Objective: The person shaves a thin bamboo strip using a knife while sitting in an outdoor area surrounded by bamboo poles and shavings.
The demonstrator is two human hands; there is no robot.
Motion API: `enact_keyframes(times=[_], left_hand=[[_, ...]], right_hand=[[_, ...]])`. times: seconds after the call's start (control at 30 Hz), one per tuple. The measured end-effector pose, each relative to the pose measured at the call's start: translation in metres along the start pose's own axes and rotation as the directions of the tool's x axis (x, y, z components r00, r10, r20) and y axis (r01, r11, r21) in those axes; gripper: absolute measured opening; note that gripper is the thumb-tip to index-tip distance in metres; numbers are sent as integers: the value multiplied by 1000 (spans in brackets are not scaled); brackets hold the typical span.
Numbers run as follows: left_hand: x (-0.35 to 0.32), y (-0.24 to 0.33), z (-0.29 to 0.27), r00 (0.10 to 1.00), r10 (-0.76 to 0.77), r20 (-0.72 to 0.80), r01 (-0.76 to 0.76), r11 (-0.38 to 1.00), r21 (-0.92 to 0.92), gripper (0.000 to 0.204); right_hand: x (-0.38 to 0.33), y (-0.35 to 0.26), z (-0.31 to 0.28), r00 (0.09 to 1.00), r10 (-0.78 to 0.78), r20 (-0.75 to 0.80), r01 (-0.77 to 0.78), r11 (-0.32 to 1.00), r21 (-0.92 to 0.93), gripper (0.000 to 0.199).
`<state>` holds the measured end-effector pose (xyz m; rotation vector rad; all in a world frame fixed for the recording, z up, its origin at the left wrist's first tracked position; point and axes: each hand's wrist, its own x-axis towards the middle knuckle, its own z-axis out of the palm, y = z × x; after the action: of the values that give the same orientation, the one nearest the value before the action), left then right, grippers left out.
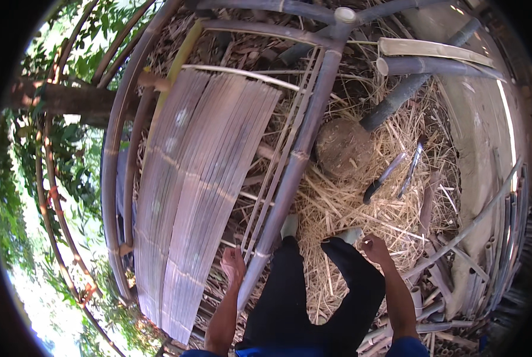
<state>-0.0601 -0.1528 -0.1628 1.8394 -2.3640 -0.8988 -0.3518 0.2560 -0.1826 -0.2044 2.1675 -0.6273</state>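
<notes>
My left hand is closed, its fingers curled, beside the lower right edge of a panel of flat bamboo slats. Whatever those fingers hold, if anything, is hidden. Over the straw, next to my right knee, my right hand is curled closed with nothing visible in it. Between my left hand and my legs runs a thick bamboo pole. Further off on the straw lie a large knife with a dark handle and a second long blade, both apart from my hands.
A round wooden block stands on the straw ahead. Cut bamboo lengths lie at the far right, near a pale wall. More bamboo poles lean at right. Curved rails and leaves border the left.
</notes>
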Motion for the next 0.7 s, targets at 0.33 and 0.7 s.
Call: enact_keyframes(times=[0.33, 0.7], left_hand=[[125, 177, 87, 953, 302, -4, -298, 941, 164, 33], [158, 167, 141, 905, 378, 195, -397, 915, 68, 61]], right_hand=[[190, 118, 24, 891, 158, -426, -125, 987, 105, 65], [301, 131, 61, 771, 242, -589, -123, 964, 235, 86]])
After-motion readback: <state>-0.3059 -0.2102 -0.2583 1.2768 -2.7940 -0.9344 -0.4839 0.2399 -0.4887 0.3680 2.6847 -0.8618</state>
